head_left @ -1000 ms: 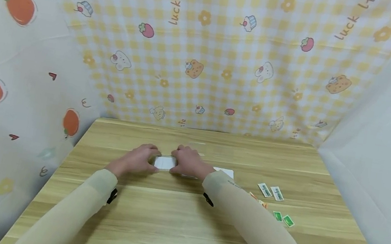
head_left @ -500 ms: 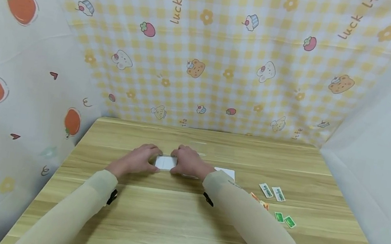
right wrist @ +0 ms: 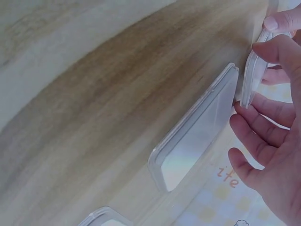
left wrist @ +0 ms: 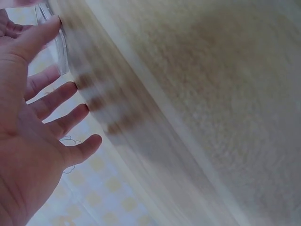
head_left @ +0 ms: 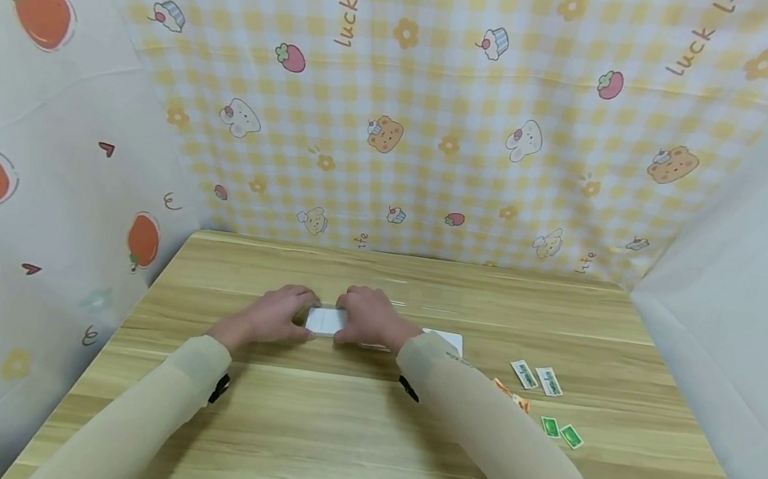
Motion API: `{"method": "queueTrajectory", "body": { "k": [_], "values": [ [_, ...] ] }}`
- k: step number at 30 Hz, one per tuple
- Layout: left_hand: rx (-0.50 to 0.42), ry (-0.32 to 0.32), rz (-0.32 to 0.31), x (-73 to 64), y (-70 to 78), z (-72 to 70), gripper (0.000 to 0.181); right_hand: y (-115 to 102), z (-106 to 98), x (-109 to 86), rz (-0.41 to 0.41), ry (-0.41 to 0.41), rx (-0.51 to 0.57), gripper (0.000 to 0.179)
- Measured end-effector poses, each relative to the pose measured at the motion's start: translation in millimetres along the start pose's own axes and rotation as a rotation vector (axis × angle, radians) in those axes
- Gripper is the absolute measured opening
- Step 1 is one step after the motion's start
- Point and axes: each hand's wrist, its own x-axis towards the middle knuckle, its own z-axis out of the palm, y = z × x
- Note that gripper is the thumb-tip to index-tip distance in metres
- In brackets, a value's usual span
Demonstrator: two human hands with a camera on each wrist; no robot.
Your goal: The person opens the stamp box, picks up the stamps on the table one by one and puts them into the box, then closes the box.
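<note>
A flat white rectangular case with clear edges (head_left: pixel 325 321) lies on the wooden table between both hands. My left hand (head_left: pixel 276 313) grips its left end, thumb on the near edge and index finger on the far edge; the other fingers spread loosely in the left wrist view. My right hand (head_left: pixel 372 319) grips the right end the same way and covers part of it. A second such case (right wrist: pixel 197 132) lies just right of it, mostly hidden by the right hand in the head view. A third white case (head_left: pixel 445 340) shows beyond the right forearm.
On the right of the table (head_left: pixel 323 446) lie two white cards with dark print (head_left: pixel 536 378), two green cards (head_left: pixel 560 431) and orange pieces (head_left: pixel 512 395) partly behind the right sleeve. Thin pale lines of something clear (head_left: pixel 440 310) show behind the hands. A checked curtain (head_left: pixel 449 100) hangs behind.
The hands keep the same grip on the case and stay nearly in place. The whole head view has shifted very slightly.
</note>
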Motion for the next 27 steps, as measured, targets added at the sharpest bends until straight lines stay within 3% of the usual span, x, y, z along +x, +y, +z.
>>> {"method": "queueTrajectory", "body": {
  "k": [9, 18, 27],
  "values": [
    [0.052, 0.027, 0.013, 0.2, 5.1, 1.2, 0.051, -2.4, -0.5, 2.3, -0.028, -0.001, -0.019, 0.041],
    [0.025, 0.018, 0.029, -0.1, 2.4, 0.1, 0.050, -5.2, -4.6, 2.0, -0.041, -0.018, 0.002, 0.037],
    [-0.006, 0.003, 0.040, -1.4, 3.4, -2.2, 0.045, -5.7, -1.6, 1.2, -0.046, -0.039, 0.058, 0.051]
  ]
}}
